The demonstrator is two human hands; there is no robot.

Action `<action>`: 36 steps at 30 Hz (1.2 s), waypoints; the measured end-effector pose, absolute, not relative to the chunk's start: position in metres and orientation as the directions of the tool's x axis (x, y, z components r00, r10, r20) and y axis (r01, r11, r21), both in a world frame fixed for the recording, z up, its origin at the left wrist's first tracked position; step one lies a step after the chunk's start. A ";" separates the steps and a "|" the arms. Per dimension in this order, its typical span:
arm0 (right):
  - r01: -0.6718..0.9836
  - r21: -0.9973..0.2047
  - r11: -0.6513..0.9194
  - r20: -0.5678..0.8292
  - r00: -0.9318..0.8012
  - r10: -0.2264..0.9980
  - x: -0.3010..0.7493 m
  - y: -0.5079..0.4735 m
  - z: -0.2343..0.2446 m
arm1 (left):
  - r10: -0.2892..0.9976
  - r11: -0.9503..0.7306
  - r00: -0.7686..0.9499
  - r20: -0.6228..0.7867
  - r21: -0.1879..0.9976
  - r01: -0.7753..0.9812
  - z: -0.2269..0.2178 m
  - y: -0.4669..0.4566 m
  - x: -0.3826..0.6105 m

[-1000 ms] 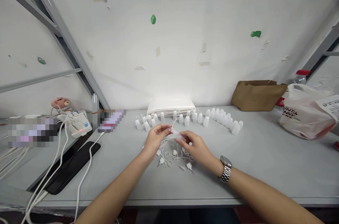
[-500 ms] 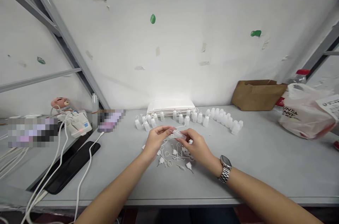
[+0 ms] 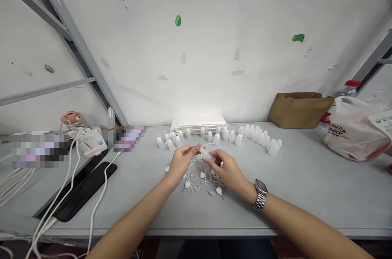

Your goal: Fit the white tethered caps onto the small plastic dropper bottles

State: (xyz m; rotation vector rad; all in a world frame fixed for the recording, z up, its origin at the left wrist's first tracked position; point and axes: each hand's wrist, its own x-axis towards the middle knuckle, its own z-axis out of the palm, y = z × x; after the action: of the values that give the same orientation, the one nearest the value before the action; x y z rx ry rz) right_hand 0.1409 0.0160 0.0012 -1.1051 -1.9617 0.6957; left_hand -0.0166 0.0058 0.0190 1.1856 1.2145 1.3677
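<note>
My right hand (image 3: 225, 166) grips a small translucent squeeze bottle (image 3: 208, 155) between thumb and fingers, tilted with its neck towards the left. At that neck the fingertips of my left hand (image 3: 183, 160) are pinched on a small white plastic piece, mostly hidden by the fingers. A thin white strap (image 3: 208, 144) shows just beyond them. Below both hands lies a loose pile of white ring straps (image 3: 192, 177) and needle-tip caps (image 3: 218, 190). Behind, several capped bottles (image 3: 239, 139) stand in loose rows. Bottles without fitted tips (image 3: 273, 147) form a cluster to the right.
At the back is a flat white stack (image 3: 199, 121) against the wall. A brown paper bag (image 3: 300, 112) and a plastic carrier bag (image 3: 352, 136) stand on the right. On the left lie a black power bank or phone (image 3: 84, 193), white cables (image 3: 69, 185) and a pink figure (image 3: 71, 117).
The bottle has turned slightly between my hands, and more of its side shows now. Both hands stay in nearly the same place; the view has shifted a little.
</note>
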 end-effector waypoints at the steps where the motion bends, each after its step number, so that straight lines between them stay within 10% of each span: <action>1: 0.464 -0.751 0.469 0.344 -0.332 0.878 0.141 0.016 0.001 | 0.991 -0.082 -0.107 0.078 0.996 -0.036 0.019 0.006 -0.016; 13: 0.461 -0.749 0.475 0.335 -0.355 0.873 0.142 0.012 -0.003 | 0.996 -0.046 -0.086 0.038 0.994 -0.095 0.018 0.005 -0.014; 25: 0.659 -0.017 0.752 0.830 -0.410 0.379 0.137 0.016 -0.006 | 0.998 -0.029 -0.063 0.010 0.953 -0.303 0.022 -0.001 -0.004; 36: 0.653 -0.022 0.757 0.785 -0.458 0.417 0.137 0.016 -0.003 | 1.000 -0.005 0.022 0.016 0.909 -0.417 0.026 -0.005 -0.002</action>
State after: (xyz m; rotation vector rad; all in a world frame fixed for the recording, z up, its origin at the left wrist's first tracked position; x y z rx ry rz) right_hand 0.1372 0.0156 -0.0027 -0.7993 -2.1177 -0.3592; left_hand -0.0018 -0.0049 0.0260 0.9062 0.8656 1.3723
